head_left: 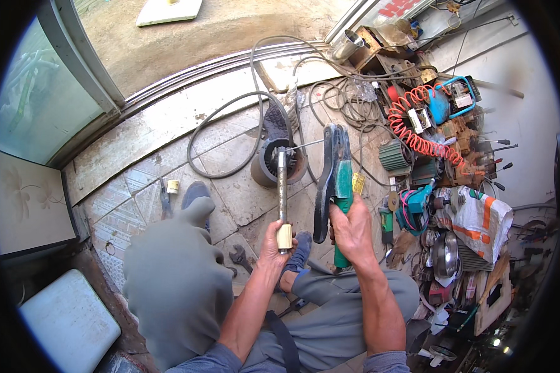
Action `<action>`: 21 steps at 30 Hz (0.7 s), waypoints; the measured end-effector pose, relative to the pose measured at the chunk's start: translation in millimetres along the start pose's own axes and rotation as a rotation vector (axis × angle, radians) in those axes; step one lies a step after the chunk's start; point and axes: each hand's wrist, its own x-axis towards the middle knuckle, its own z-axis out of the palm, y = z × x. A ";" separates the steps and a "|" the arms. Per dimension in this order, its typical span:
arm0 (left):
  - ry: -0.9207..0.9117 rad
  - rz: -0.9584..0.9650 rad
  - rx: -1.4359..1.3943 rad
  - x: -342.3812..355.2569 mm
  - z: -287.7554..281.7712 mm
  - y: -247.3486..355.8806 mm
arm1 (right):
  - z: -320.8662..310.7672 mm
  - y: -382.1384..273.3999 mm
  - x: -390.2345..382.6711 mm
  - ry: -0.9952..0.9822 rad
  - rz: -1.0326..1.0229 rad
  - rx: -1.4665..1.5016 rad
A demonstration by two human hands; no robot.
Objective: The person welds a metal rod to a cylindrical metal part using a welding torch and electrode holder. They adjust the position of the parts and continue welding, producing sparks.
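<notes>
So the two hands are apart here, each clamped on its own thing. Left hand [271,242] has a metal tube [282,193] by its lower end, right at the cream collar [284,236], and the tube points away from the person. Its far end shows over the opening of a round metal drum [264,177] on the tiled floor [233,202]; can't tell if they touch.

Right hand [353,229] is wrapped around a green handle [343,186], with a curved black piece [323,205] right alongside. Can't tell whether those two are joined. A thin rod [309,145] sticks out leftward from the top of that lot, its tip near the tube's far end.

Around it: a dark cable [196,140] loops over the floor, a wrench [239,255] lies left of the left hand, and over on the right there's a coiled orange hose [410,133] above a finned green motor [394,155].
</notes>
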 end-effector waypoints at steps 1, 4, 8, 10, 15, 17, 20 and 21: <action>-0.001 0.003 0.001 0.4 -0.5 0.2 | 0.0 0.6 0.3 -0.008 0.000 0.001; -0.020 -0.018 0.001 1.0 -2.8 1.1 | 1.5 -1.2 0.4 0.015 0.025 -0.011; -0.023 -0.023 -0.004 2.3 -4.4 0.9 | 0.8 0.4 1.2 -0.004 0.034 -0.010; -0.015 -0.025 -0.005 2.2 -4.5 0.3 | 0.6 -1.7 1.1 0.005 0.032 -0.023; -0.023 -0.017 0.012 2.1 -4.5 -0.1 | -0.1 1.7 1.2 0.002 0.021 -0.019; -0.020 -0.015 0.010 2.8 -5.6 0.4 | 0.6 1.6 1.1 0.002 0.015 -0.009; -0.018 -0.013 0.008 4.3 -6.3 -0.3 | -0.1 -1.3 0.1 0.004 0.029 0.000; -0.020 -0.012 0.008 4.0 -6.3 -0.4 | 0.4 -1.9 0.5 -0.001 0.038 -0.001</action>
